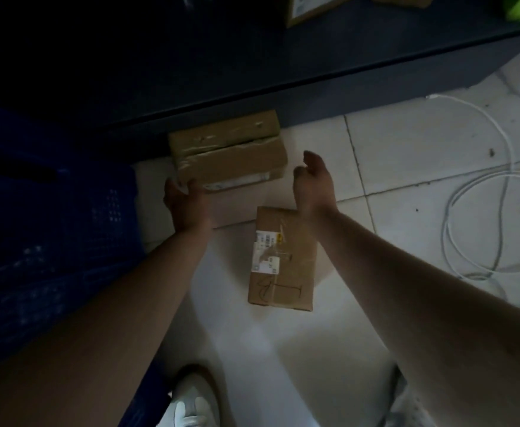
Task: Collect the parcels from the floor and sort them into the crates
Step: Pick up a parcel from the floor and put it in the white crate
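Shoe (191,408) at 6 o'clock, white, on the tiled floor (406,143). Both bare arms are stretched forward from the bottom corners.

Near parcel (283,260): brown card, lying flat on the floor just below centre, long axis running 6 to 12, white label and pen scrawl on top. Nobody is holding it; the right wrist passes over its far-right corner.

Left hand (184,201), at 11 o'clock of the near parcel: open, fingers loose, tips at the near-left corner of the far parcel (228,152). Touching or just short, can't tell. Right hand (314,183), at 1 o'clock: open, palm turned inward, just beside the far parcel's right end, not touching. The hands are apart with the parcel between them; neither grips anything.

The far parcel is at 12 o'clock, taped, flat on the floor, its back edge against the dark base under the tabletop (345,57).

Crate (67,226) at 9 o'clock: blue, perforated, dim, inside hard to read. Cable (483,195), white loops on the floor at 3 o'clock. Box (308,7) up on the tabletop at 1 o'clock, cropped.

Step, as I judge it: pick-up of the far parcel, pre-grasp. The next move calls for closing both palms on its short ends, lifting clear of the base, then swinging to 9 o'clock into the crate. The near parcel is left for after.
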`<move>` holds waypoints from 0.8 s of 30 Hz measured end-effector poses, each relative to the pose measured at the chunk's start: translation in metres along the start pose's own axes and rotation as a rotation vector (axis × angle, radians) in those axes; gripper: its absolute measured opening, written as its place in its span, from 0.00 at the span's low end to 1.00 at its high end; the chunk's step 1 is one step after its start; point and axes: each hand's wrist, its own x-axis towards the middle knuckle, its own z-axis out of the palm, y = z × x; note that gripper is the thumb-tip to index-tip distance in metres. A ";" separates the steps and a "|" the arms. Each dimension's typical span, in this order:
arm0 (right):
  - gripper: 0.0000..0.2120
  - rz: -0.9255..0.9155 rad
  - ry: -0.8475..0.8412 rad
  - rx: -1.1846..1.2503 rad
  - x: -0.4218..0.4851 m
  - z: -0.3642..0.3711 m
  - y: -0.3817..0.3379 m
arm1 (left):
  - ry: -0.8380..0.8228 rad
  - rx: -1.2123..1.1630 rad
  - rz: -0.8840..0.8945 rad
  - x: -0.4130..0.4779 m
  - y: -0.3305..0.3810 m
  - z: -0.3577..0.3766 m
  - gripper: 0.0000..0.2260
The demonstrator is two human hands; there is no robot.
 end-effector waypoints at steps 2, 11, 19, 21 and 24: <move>0.24 0.004 -0.063 -0.038 0.015 0.016 -0.023 | -0.070 -0.058 -0.006 0.007 0.007 -0.002 0.26; 0.22 -0.162 0.035 0.019 -0.009 -0.003 -0.041 | 0.006 -0.134 0.240 -0.018 0.013 -0.038 0.19; 0.17 -0.299 -0.056 0.149 -0.039 -0.024 -0.072 | 0.171 -0.303 0.183 -0.054 0.047 -0.066 0.20; 0.20 -0.308 -0.037 0.104 -0.038 -0.028 -0.074 | 0.174 -0.231 0.130 -0.058 0.040 -0.072 0.19; 0.10 -0.161 -0.089 0.099 -0.038 -0.037 -0.069 | 0.155 -0.122 -0.029 -0.064 0.016 -0.076 0.23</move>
